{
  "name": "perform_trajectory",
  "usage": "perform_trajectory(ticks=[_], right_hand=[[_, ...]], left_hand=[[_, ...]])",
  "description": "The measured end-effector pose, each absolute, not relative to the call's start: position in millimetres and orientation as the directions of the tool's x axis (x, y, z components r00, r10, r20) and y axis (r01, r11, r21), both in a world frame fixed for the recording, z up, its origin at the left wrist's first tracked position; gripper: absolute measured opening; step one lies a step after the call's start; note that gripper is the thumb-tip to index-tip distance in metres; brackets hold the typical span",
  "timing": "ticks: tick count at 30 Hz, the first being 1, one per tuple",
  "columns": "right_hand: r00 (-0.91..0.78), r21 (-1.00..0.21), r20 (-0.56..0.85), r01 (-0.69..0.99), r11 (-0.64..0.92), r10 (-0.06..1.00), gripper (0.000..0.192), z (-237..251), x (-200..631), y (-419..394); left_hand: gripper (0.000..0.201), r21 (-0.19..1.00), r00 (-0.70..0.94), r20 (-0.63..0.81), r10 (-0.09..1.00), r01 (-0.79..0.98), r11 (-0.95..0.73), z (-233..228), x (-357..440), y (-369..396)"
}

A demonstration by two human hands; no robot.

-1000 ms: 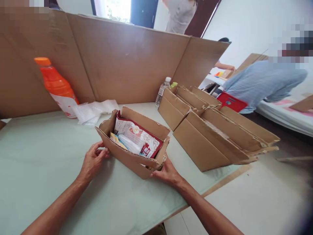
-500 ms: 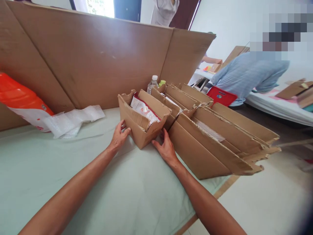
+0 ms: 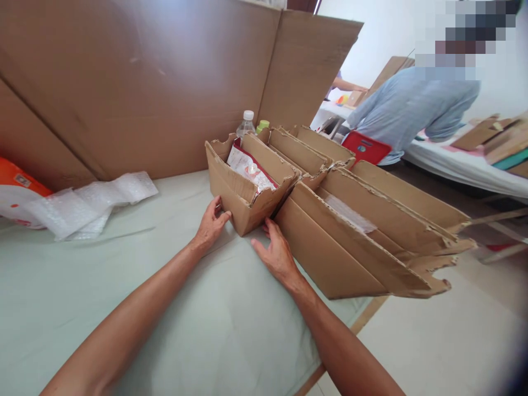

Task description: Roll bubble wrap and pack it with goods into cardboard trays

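A small open cardboard box [image 3: 231,184] stands on the cloth-covered table, holding a white and red printed packet [image 3: 249,168]. My left hand [image 3: 212,224] rests against the lower left part of its near side, fingers stretched along the cardboard. At the lower right corner of that box is my right hand [image 3: 275,254], fingers spread and the thumb away from the cardboard; its fingertips reach into the narrow space beside a longer open cardboard box [image 3: 330,247]. Inside the longer box lies some clear plastic wrap [image 3: 348,213].
More open cardboard boxes [image 3: 303,148] stand behind, near a clear bottle [image 3: 246,124] with a white cap. A tall cardboard panel [image 3: 173,93] borders the table's back. Bubble wrap [image 3: 93,203] and an orange-white container [image 3: 20,192] lie left. A person in blue [image 3: 416,110] sits beyond.
The small box has shifted right and back, closer to the other boxes, with my hands following. My right thumb has come off the cardboard. My view has tilted down and turned slightly right.
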State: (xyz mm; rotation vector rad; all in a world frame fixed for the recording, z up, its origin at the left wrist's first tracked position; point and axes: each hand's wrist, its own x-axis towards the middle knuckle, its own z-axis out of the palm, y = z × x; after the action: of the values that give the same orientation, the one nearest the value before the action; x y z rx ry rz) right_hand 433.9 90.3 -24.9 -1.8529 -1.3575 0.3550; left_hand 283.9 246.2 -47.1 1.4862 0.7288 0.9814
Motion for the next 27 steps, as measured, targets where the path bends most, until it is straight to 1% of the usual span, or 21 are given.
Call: perform_trajectory(ticks=[2,3,7,9,11,13,14,17,18,19,20,22,25,27], right_hand=[[0.358,-0.695,0.188,0.707,-0.134,0.915,0.069,-21,431,88],[0.335,-0.664,0.173,0.734,-0.142,0.926,0.064,-17,429,86],[0.210,-0.468,0.114,0.873,-0.134,0.971,0.035,-7,419,82],[0.150,-0.376,0.114,0.922,-0.097,0.982,0.031,-8,420,81],[0.084,-0.300,0.151,0.953,-0.035,0.985,0.032,-13,425,80],[0.019,-0.224,0.208,0.974,0.029,0.978,0.033,-22,433,81],[-0.011,-0.185,0.240,0.981,0.057,0.971,0.033,-27,437,83],[-0.102,-0.084,0.349,0.987,0.139,0.932,0.037,-45,434,91],[-0.145,-0.064,0.386,0.981,0.183,0.911,0.040,-50,427,93],[-0.202,-0.048,0.416,0.969,0.243,0.887,0.042,-55,418,93],[-0.264,-0.034,0.443,0.950,0.311,0.857,0.043,-60,405,92],[-0.408,0.005,0.478,0.887,0.462,0.778,0.045,-65,375,86],[-0.611,0.081,0.494,0.741,0.667,0.619,0.051,-65,316,74],[-0.740,0.122,0.494,0.580,0.806,0.457,0.053,-66,269,67]], left_hand=[[0.081,0.981,0.478,0.187,0.858,-0.049,-0.187,-48,287,250],[0.080,0.978,0.492,0.195,0.849,-0.027,-0.209,-48,287,252],[0.067,0.936,0.546,0.236,0.804,0.095,-0.340,-47,282,246],[0.060,0.887,0.574,0.259,0.777,0.177,-0.427,-46,270,227],[0.052,0.827,0.605,0.263,0.752,0.260,-0.498,-45,248,198],[0.047,0.742,0.650,0.244,0.720,0.353,-0.570,-42,219,163],[0.047,0.674,0.685,0.226,0.693,0.404,-0.619,-39,202,145],[0.052,0.400,0.793,0.144,0.592,0.500,-0.768,-28,148,93],[0.053,0.346,0.807,0.121,0.578,0.511,-0.787,-23,129,76],[0.054,0.330,0.807,0.110,0.580,0.521,-0.787,-19,111,58],[0.054,0.335,0.805,0.101,0.585,0.527,-0.781,-14,94,41],[0.050,0.384,0.801,0.072,0.594,0.527,-0.758,-7,61,11],[0.040,0.540,0.829,0.030,0.558,0.456,-0.707,-2,12,-12],[0.039,0.657,0.840,0.030,0.541,0.391,-0.644,1,-26,-5]])
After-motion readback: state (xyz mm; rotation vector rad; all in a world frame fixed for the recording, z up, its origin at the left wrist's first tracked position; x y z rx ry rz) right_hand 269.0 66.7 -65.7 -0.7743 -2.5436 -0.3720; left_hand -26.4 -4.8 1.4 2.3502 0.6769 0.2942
